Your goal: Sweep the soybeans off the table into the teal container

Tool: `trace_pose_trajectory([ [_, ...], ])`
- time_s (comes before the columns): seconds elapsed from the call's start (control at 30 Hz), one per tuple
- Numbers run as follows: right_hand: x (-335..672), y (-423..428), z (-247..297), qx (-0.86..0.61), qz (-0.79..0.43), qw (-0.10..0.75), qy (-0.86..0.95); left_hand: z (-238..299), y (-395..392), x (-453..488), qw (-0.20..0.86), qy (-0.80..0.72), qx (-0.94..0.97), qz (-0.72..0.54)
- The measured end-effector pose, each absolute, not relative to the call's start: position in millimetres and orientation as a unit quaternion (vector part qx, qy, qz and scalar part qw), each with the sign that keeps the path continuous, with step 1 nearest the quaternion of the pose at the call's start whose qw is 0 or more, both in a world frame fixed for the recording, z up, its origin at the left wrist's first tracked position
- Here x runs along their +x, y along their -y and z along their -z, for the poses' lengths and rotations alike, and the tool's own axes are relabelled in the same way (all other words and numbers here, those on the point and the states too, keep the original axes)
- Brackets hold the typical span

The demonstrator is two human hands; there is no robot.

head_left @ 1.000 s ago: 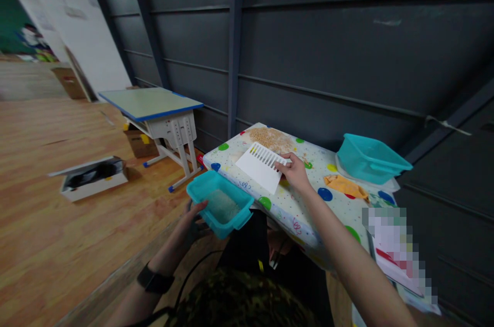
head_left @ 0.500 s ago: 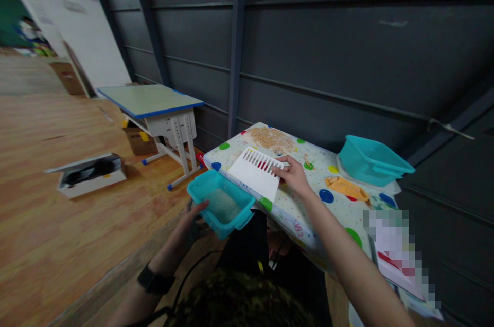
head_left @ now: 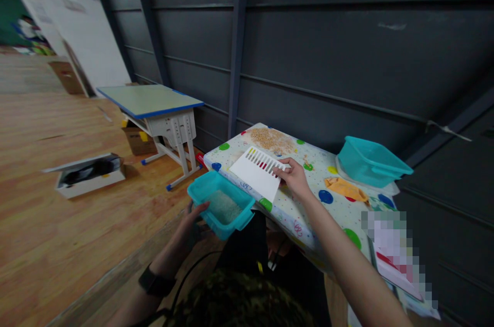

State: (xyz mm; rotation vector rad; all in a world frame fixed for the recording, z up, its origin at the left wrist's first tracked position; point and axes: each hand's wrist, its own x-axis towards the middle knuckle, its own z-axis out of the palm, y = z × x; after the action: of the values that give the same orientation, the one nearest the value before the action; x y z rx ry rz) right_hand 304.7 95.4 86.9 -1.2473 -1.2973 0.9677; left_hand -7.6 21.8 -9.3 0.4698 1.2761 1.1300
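My left hand [head_left: 196, 221] is closed on the near left side of a teal plastic basin [head_left: 201, 188], its thumb over the rim. White grains that look like rice [head_left: 224, 207] lie in the basin, which is held just off the table's front edge. My right hand [head_left: 292, 177] grips the right end of a flat white slotted board [head_left: 254, 178], with its fingers at the row of slots. The board rests low over the tabletop beside the basin. Behind it, a spread of tan grains or beans [head_left: 270, 139] covers the table's far left corner.
A second teal basin [head_left: 370, 162] stands at the table's back right, with an orange cloth [head_left: 346, 189] in front. The table [head_left: 303, 219] wears a dotted cover. To the left are a school desk [head_left: 150, 100] and an open white box [head_left: 90, 178]. A dark panel wall [head_left: 328, 59] rises behind.
Hardly anything differs. The slotted board and my right hand have shifted very slightly; the basin in my left hand stays in nearly the same place.
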Motion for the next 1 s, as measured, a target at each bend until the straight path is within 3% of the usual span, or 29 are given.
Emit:
trace_pose_trajectory([
  [0.17, 307, -94, -84, -0.522, -0.413, 0.512, 0.542, 10, -21, -6, 0.636, -0.565, 0.203, -0.485],
  [0.27, 313, -101, -87, -0.522, -0.400, 0.548, 0.516, 8, -21, -5, 0.634, -0.567, 0.196, -0.487],
  [0.43, 341, -125, -90, -0.579, -0.291, 0.613, 0.452, 9, -23, -5, 0.628, -0.572, 0.194, -0.492],
  [0.6, 359, -141, -82, -0.626, -0.208, 0.593, 0.461, 12, -25, -5, 0.622, -0.576, 0.186, -0.496],
  [1.0, 343, -133, -76, -0.603, -0.295, 0.558, 0.487, 14, -23, -4, 0.634, -0.576, 0.169, -0.488],
])
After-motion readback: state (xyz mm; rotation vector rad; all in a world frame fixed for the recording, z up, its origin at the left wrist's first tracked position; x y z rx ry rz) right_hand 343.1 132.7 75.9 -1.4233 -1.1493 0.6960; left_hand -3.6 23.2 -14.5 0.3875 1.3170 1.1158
